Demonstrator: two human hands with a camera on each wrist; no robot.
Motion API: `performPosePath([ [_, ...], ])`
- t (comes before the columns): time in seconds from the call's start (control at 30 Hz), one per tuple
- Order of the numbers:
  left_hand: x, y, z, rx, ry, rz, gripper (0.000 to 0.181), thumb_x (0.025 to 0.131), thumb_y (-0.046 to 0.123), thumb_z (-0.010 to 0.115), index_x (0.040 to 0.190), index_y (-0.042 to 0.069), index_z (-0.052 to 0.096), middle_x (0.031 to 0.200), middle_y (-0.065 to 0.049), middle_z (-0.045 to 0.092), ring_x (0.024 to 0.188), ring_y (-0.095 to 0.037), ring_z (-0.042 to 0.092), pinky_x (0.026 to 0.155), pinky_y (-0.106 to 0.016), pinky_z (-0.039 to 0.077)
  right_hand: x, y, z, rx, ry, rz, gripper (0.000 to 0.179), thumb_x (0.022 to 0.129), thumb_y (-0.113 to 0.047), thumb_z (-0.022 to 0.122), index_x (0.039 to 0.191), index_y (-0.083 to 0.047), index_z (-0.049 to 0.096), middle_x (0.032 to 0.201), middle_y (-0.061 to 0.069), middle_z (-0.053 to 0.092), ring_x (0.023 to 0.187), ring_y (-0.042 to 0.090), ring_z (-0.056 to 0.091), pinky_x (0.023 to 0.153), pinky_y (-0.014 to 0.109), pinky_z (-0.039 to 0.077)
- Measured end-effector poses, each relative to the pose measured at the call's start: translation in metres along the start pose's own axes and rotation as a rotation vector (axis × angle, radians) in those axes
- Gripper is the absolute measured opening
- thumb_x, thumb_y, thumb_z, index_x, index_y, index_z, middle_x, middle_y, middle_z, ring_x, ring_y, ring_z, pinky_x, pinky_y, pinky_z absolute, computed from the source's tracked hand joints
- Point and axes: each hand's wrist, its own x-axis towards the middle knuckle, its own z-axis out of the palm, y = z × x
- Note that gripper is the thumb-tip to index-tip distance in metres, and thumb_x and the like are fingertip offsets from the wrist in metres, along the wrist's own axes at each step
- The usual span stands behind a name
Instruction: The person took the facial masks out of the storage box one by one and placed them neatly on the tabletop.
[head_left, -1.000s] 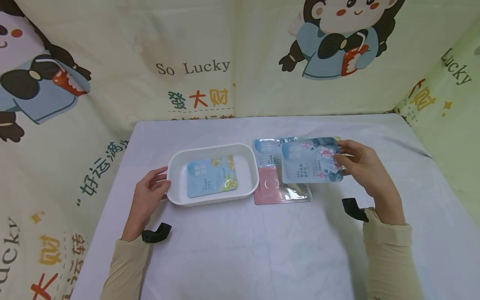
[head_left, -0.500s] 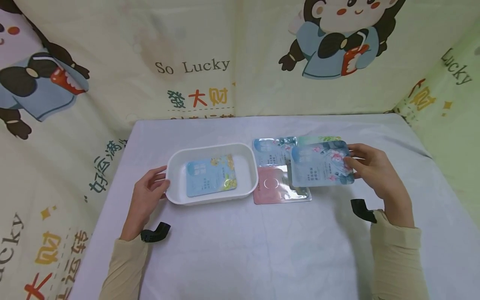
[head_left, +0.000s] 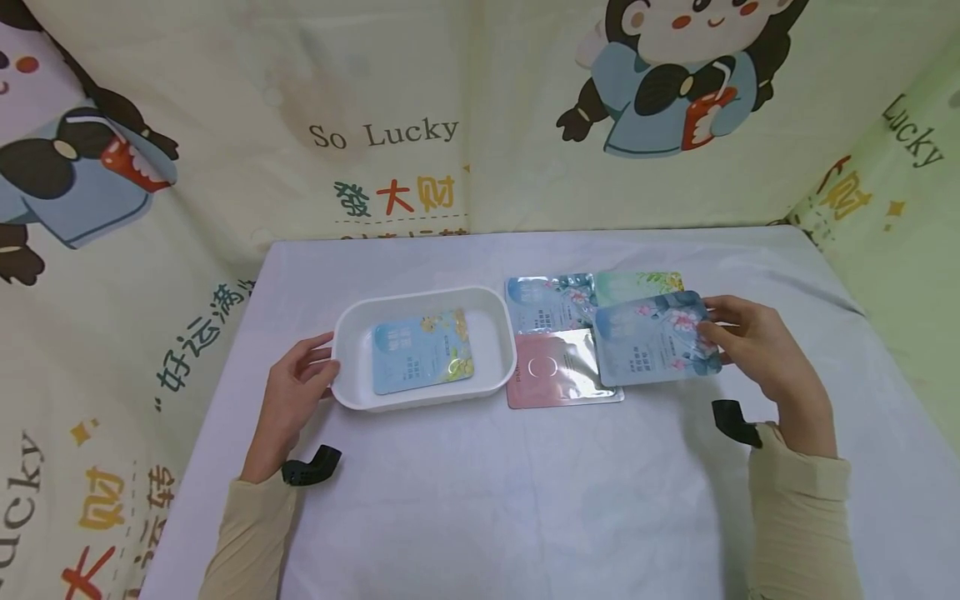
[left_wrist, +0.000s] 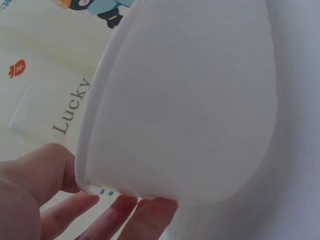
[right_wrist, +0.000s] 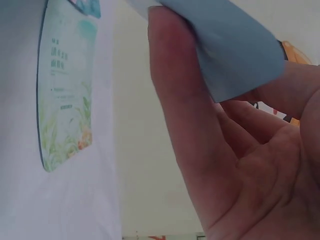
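Note:
My left hand (head_left: 300,371) grips the left end of a white plastic tray (head_left: 498,375), thumb at the rim and fingers against the outer wall in the left wrist view. A light blue sheet mask packet (head_left: 423,354) lies inside the tray. My right hand (head_left: 757,346) pinches the right edge of a blue sheet mask packet with pink flowers (head_left: 656,337), held above the table. Below and behind it lie another blue flowered packet (head_left: 547,304), a green packet (head_left: 637,282) and a pink, shiny packet (head_left: 555,367). The held packet partly covers the green and pink ones.
A white cloth covers the table (head_left: 450,500). Behind it hangs a cream curtain (head_left: 517,125) printed with cartoon figures and lettering. Black wrist mounts (head_left: 311,467) sit at both cuffs.
My right hand has moved right and toward me with the flowered packet, baring more of the green and pink packets. My left hand and the tray stay nearly still.

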Motion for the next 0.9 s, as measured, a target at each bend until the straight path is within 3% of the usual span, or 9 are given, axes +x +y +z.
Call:
performPosePath([
  [0.47, 0.001, -0.001, 0.0, 0.0, 0.0, -0.009, 0.05, 0.099, 0.026, 0.06, 0.147, 0.018, 0.048, 0.136, -0.015, 0.058, 0.113, -0.025, 0.062, 0.072, -0.019, 0.056, 0.007, 0.023, -0.004, -0.018, -0.052, 0.077, 0.057, 0.103, -0.023, 0.05, 0.148, 0.008, 0.034, 0.134, 0.031, 0.048, 0.083, -0.008, 0.053, 0.068, 0.02, 0.055],
  [0.7, 0.002, -0.002, 0.001, -0.003, 0.011, -0.001, 0.049, 0.098, 0.025, 0.06, 0.145, 0.018, 0.05, 0.133, -0.014, 0.06, 0.102, -0.009, 0.062, 0.07, -0.02, 0.056, 0.009, 0.033, -0.005, -0.021, -0.067, 0.086, 0.058, 0.103, -0.024, 0.049, 0.148, 0.008, 0.032, 0.138, 0.033, 0.044, 0.082, -0.009, 0.052, 0.068, 0.019, 0.054],
  [0.8, 0.001, -0.002, 0.001, -0.006, 0.014, 0.004, 0.049, 0.098, 0.024, 0.061, 0.145, 0.017, 0.05, 0.132, -0.015, 0.06, 0.099, -0.005, 0.062, 0.07, -0.02, 0.056, 0.01, 0.037, -0.006, -0.039, -0.073, 0.084, 0.059, 0.103, -0.025, 0.049, 0.148, 0.009, 0.032, 0.138, 0.034, 0.043, 0.086, -0.003, 0.055, 0.069, 0.019, 0.054],
  [0.9, 0.001, -0.002, 0.001, -0.002, 0.014, 0.002, 0.049, 0.098, 0.025, 0.06, 0.145, 0.017, 0.049, 0.134, -0.015, 0.059, 0.101, -0.007, 0.062, 0.071, -0.019, 0.056, 0.01, 0.04, -0.005, -0.051, -0.076, 0.084, 0.058, 0.103, -0.026, 0.049, 0.147, 0.009, 0.033, 0.138, 0.034, 0.043, 0.098, 0.012, 0.057, 0.069, 0.02, 0.054],
])
